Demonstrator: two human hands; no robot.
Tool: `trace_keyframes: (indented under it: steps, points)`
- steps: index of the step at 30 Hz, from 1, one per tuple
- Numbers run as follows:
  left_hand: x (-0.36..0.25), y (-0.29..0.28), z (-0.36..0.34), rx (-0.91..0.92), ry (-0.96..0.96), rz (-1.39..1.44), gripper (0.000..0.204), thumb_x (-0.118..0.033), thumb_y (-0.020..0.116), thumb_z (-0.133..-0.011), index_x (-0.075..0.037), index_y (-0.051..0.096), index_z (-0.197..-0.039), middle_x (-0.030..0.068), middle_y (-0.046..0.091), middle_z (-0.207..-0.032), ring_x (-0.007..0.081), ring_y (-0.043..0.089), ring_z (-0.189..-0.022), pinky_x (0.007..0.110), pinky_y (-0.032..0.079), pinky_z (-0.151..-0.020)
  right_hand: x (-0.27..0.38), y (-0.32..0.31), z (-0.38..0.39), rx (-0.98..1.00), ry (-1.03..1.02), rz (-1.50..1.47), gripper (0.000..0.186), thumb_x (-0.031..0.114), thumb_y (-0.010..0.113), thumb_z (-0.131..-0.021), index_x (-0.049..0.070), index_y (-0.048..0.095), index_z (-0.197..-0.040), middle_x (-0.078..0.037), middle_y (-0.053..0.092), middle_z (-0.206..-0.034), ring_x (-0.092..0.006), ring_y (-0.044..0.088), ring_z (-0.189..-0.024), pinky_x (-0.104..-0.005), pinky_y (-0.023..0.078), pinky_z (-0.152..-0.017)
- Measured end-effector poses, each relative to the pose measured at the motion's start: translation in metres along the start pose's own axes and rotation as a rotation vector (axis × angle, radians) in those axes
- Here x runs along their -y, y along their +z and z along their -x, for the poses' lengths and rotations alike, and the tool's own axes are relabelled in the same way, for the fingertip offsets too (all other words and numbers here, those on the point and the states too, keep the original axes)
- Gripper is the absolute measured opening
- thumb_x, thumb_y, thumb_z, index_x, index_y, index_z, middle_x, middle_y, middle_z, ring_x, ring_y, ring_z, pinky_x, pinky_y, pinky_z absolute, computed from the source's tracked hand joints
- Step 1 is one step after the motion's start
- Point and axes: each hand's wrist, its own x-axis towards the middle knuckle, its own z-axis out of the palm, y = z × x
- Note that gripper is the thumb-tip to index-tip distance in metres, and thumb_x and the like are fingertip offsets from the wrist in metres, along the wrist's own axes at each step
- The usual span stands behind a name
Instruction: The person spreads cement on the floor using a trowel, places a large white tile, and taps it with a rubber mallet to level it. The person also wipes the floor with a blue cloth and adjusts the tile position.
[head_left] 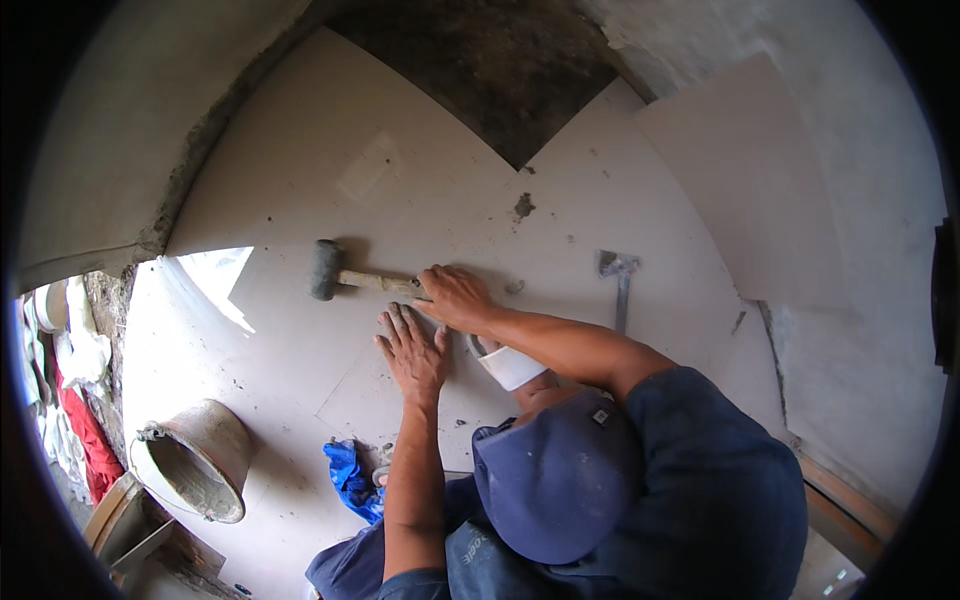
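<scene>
My right hand grips the handle end of a rubber mallet. The mallet's dark head points left and lies close above the pale tiled floor; whether it touches the surface I cannot tell. Just below the handle, my left hand lies flat on the tile, fingers stretched out and holding nothing. To the right of both hands, a flat-bladed metal tool rests on the tiles, its handle running toward the right upper arm. A blue cap covers much of the lower middle.
A mortar-stained bucket lies tilted at lower left, near a crumpled blue plastic or cloth piece. A loose tile leans by the right wall. Dark rough ground shows beyond the tile edges. Red cloth hangs at far left.
</scene>
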Motion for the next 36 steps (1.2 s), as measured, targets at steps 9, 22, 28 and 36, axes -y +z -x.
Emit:
trace_keyframes:
  steps: [9, 22, 28, 36]
  points:
    - [0.046, -0.027, 0.027, -0.054, 0.104, 0.231, 0.040, -0.039, 0.055, -0.092, -0.007, 0.061, -0.116, 0.0128, 0.057, -0.127, 0.0276, 0.052, -0.121, 0.048, 0.034, -0.106, -0.052, -0.053, 0.060, -0.384, -0.003, -0.003, 0.017, 0.016, 0.067, -0.086, 0.001, 0.062, -0.094, -0.017, 0.060, -0.102, -0.0359, 0.054, -0.099, -0.0454, 0.042, -0.088]
    - [0.246, -0.095, 0.243, -0.133, -0.338, 0.607, 0.041, -0.038, 0.055, -0.093, -0.003, 0.063, -0.114, 0.0174, 0.065, -0.109, 0.0367, 0.061, -0.102, 0.045, 0.048, -0.088, 0.275, -0.061, 0.008, 0.240, -0.910, 0.261, 0.022, 0.020, 0.071, -0.082, 0.003, 0.063, -0.093, -0.014, 0.060, -0.097, -0.0332, 0.059, -0.092, -0.0407, 0.047, -0.082]
    - [0.155, 0.031, 0.374, -0.654, -0.980, 1.424, 0.041, -0.031, 0.056, -0.095, 0.000, 0.059, -0.121, 0.0206, 0.066, -0.109, 0.0317, 0.064, -0.104, 0.037, 0.049, -0.089, 0.446, 0.099, 0.131, 0.843, -1.124, 0.091, 0.048, 0.042, 0.071, -0.083, 0.003, 0.063, -0.110, -0.018, 0.060, -0.101, -0.0345, 0.062, -0.089, -0.0414, 0.051, -0.079]
    - [0.141, 0.092, 0.430, -1.011, -1.379, 1.316, 0.039, -0.034, 0.058, -0.096, -0.001, 0.060, -0.116, 0.0175, 0.069, -0.102, 0.0238, 0.068, -0.094, 0.035, 0.052, -0.082, 0.555, 0.265, 0.291, 0.779, -2.025, 0.966, 0.020, 0.022, 0.058, -0.085, 0.007, 0.064, -0.098, -0.006, 0.063, -0.096, -0.0207, 0.058, -0.099, -0.0334, 0.038, -0.089]
